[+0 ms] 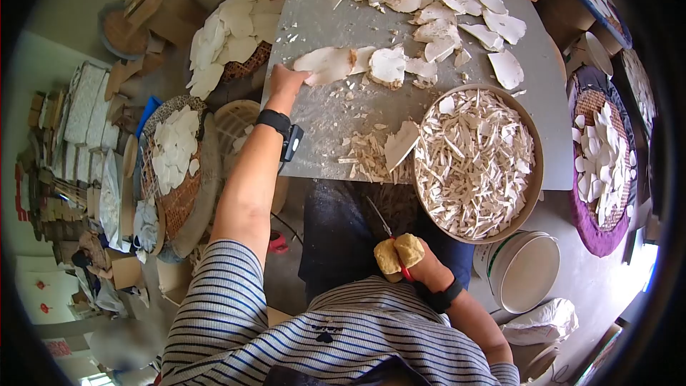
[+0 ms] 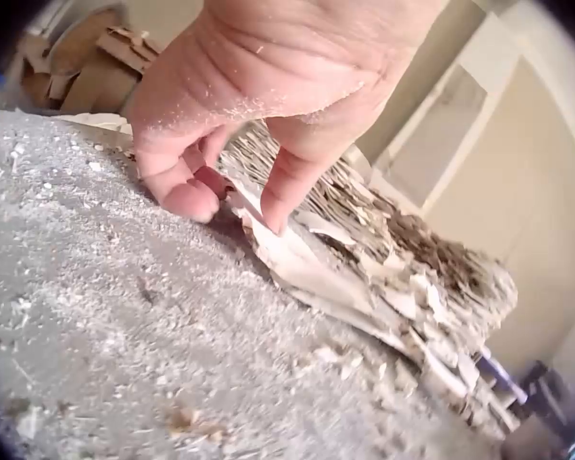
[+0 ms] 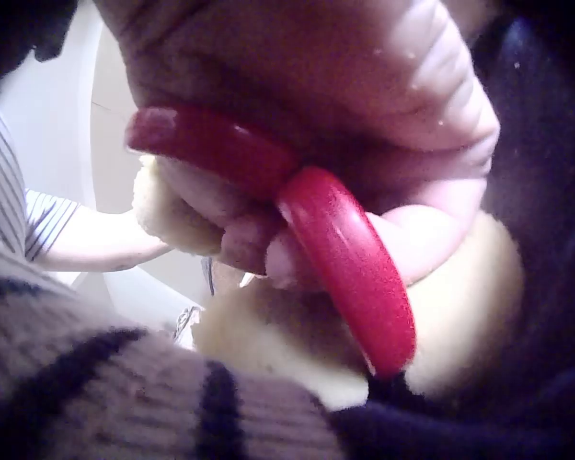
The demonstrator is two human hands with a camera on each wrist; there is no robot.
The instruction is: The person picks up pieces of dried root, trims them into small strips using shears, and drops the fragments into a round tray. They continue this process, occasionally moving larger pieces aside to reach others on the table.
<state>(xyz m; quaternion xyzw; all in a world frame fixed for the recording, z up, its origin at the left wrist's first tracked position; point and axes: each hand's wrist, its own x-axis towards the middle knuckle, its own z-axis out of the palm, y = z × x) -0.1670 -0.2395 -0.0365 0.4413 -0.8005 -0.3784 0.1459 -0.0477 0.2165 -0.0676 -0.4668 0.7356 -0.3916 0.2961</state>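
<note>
At the left edge of the grey table, my left hand (image 1: pixel 287 84) pinches the near end of a thin, curved white slice (image 1: pixel 327 66) with a brown patch. In the left wrist view, the fingers lie on either side of the slice's edge (image 2: pixel 311 273), low over the dusty tabletop. Down at my lap, my right hand (image 1: pixel 431 264) grips scissors with red handles (image 3: pixel 355 268). Their metal blades (image 1: pixel 379 216) point up and away from me. Yellow foam padding (image 1: pixel 399 251) surrounds the grip, and fingers pass through the red loops.
A round pan (image 1: pixel 537 171) full of cut white strips overhangs the table's front right. More white slices (image 1: pixel 436 28) lie across the back. Crumbs and strips (image 1: pixel 371 157) gather near the front edge. A white bucket (image 1: pixel 529 271) stands on the floor at right, and baskets (image 1: pixel 182 204) of slices at left.
</note>
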